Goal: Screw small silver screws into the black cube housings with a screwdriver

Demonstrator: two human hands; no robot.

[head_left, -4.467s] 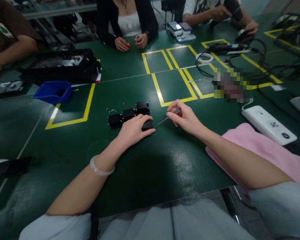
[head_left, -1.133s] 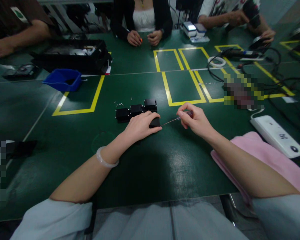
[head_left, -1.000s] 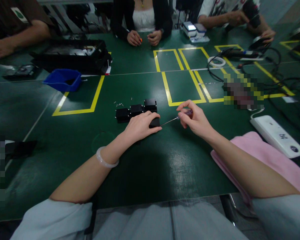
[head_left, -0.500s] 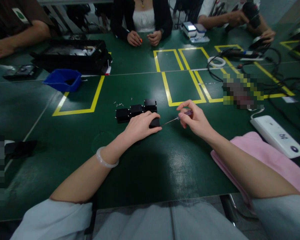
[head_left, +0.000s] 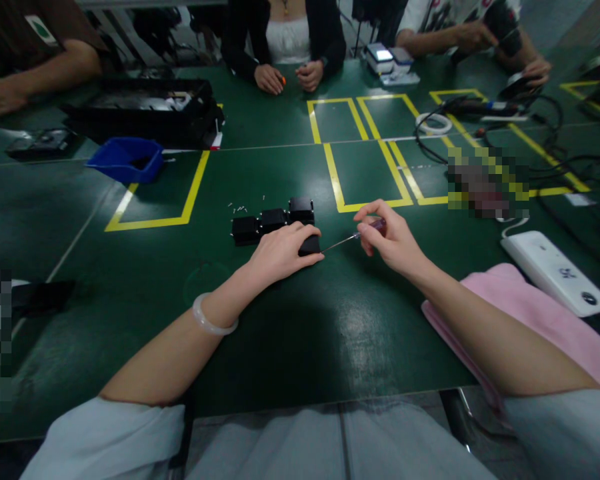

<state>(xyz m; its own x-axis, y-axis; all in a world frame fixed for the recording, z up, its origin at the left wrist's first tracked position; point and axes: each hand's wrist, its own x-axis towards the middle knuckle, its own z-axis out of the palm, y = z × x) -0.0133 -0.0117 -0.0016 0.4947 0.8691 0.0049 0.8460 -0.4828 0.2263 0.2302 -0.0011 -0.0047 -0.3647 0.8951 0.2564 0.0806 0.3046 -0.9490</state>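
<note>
Left hand (head_left: 283, 248) curled over black block (head_left: 309, 245); right hand (head_left: 387, 235) pinching slanted screwdriver (head_left: 356, 236).

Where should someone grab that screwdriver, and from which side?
Probably by the purplish handle, coming from the right, where the right hand holds it now. The screwdriver slants, with the thicker handle as its upper right end; its thin shaft runs down left to the black block under the left hand.
</note>
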